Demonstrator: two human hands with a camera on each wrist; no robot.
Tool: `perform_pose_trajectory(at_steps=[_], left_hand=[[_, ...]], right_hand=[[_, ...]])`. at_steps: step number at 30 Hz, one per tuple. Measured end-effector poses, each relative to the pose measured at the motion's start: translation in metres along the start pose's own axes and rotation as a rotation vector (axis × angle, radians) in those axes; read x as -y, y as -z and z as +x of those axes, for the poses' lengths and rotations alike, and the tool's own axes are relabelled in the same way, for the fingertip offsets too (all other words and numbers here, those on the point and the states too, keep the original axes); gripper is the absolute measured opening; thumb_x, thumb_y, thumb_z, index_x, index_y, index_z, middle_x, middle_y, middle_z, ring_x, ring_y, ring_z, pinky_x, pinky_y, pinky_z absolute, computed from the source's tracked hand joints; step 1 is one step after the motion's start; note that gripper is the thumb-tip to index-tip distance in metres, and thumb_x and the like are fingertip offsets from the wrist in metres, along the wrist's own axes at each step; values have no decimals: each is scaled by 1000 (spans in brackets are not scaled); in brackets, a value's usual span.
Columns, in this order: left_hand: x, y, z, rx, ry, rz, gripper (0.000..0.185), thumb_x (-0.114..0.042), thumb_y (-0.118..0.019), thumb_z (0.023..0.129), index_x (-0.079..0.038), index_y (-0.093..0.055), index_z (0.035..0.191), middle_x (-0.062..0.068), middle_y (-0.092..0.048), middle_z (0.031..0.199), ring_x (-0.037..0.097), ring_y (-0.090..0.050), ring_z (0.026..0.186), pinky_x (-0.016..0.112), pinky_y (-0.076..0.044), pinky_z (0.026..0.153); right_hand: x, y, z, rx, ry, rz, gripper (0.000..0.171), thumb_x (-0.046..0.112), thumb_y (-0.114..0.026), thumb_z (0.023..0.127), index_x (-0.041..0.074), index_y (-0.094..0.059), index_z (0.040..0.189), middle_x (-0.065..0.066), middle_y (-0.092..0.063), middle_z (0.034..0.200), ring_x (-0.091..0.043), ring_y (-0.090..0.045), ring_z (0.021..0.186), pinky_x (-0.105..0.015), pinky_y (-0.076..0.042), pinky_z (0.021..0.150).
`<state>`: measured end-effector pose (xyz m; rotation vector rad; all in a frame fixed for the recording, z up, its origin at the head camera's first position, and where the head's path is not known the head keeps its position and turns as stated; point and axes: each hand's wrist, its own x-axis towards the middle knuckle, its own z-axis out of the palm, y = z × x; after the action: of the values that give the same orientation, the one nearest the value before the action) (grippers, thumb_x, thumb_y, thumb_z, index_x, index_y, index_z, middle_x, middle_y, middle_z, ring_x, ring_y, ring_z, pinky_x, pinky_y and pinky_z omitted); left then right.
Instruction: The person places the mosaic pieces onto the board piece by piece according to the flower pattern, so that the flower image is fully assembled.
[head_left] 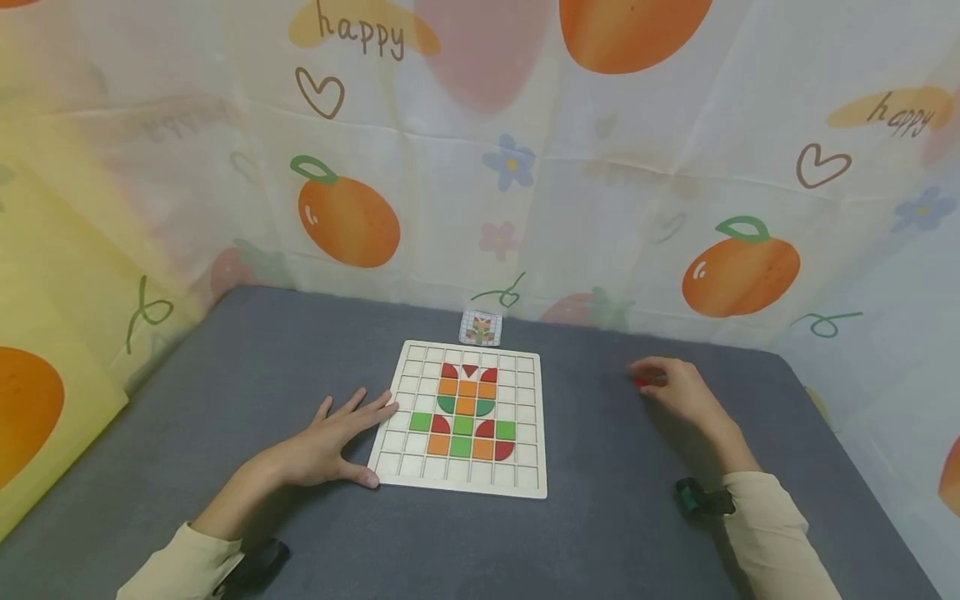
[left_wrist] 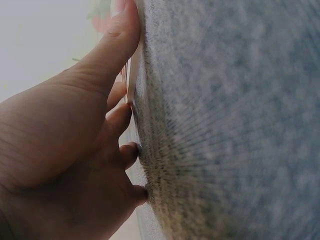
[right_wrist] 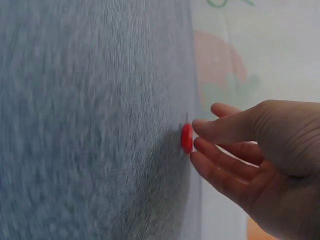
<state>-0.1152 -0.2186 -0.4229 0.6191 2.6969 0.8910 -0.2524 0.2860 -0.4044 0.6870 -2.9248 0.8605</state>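
A white square grid board (head_left: 405, 462) lies on the dark table, with red, orange and green tiles set in a tulip-like pattern. My left hand (head_left: 322, 446) is spread at the board's left side, thumb at the near corner and fingertips along the edge; in the left wrist view the thumb (left_wrist: 107, 55) lies against the board's thin edge. To the right of the board, my right hand (head_left: 678, 390) has its thumb and fingertips at a small red tile (right_wrist: 186, 138), pinching it close to the tabletop. Fingers partly hide the tile in the head view.
A small card (head_left: 480, 327) with a matching tulip picture lies just behind the board. The grey tabletop (head_left: 585, 525) meets a fruit-print cloth (head_left: 435, 142) at the back. Dark wrist devices sit at both cuffs, the right one (head_left: 701, 498) beside the sleeve.
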Motion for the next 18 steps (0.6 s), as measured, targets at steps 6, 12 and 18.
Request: perform_pose_trajectory(at_steps=[6, 12, 18], left_hand=[[0, 1, 1, 5, -4, 4, 104, -50, -80, 71, -10, -31, 154, 15, -19, 161, 48, -2, 146, 72, 8, 105], [-2, 1, 0, 5, 10, 1, 104, -49, -81, 70, -10, -32, 154, 15, -20, 161, 48, -2, 146, 72, 9, 105], [-2, 2, -1, 2, 10, 1, 104, -49, -81, 70, -10, -32, 154, 15, -20, 161, 49, -3, 146, 72, 8, 105]], right_hand=[[-7, 1, -2, -9, -46, -43, 31, -5, -71, 84, -5, -68, 115, -23, -69, 111, -39, -66, 101, -50, -54, 81], [-3, 3, 1, 1, -62, -37, 31, -1, -74, 83, -7, -68, 113, -21, -71, 103, -36, -68, 94, -49, -54, 79], [4, 6, 2, 7, -78, -29, 30, -4, -72, 83, -9, -67, 113, -14, -72, 91, -28, -69, 82, -43, -55, 70]])
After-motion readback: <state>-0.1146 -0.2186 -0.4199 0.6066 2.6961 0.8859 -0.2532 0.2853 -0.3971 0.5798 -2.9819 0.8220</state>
